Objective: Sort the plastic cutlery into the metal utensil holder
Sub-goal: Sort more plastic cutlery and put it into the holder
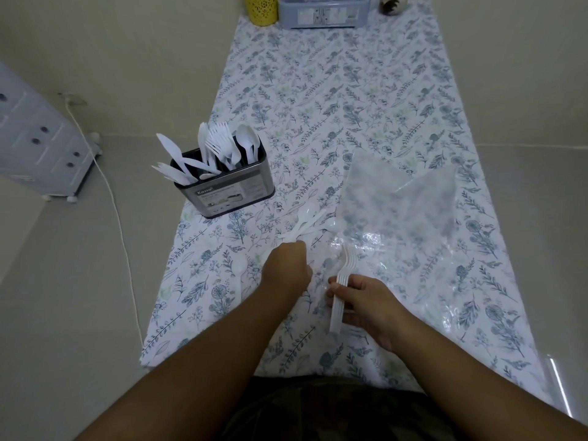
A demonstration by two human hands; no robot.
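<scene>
A long table [366,100] under a flowered cloth runs up the middle of the frame, and both bare arms reach in from the bottom edge. Right of centre lies a crumpled clear plastic bag [410,198], flat on the cloth. Left of centre, near the table's left edge, stands the metal holder [227,189], label side towards us, already bristling with white knives [173,149] leaning out to the left, forks [219,143] in the middle and spoons [246,138] to the right. Along the top edge sit a yellow cup [261,9] and a grey box [321,12].

The right hand [366,308], low and just right of centre, is clamped around a stack of white forks [342,283], prongs pointing up the frame. The left hand [286,268], just beside it, is curled knuckles-up over a loose pile of cutlery [305,222] that fans out above it; whether the fingers actually grip a piece, I cannot tell. One lone spoon [239,267] lies on the cloth just left of that hand.
</scene>
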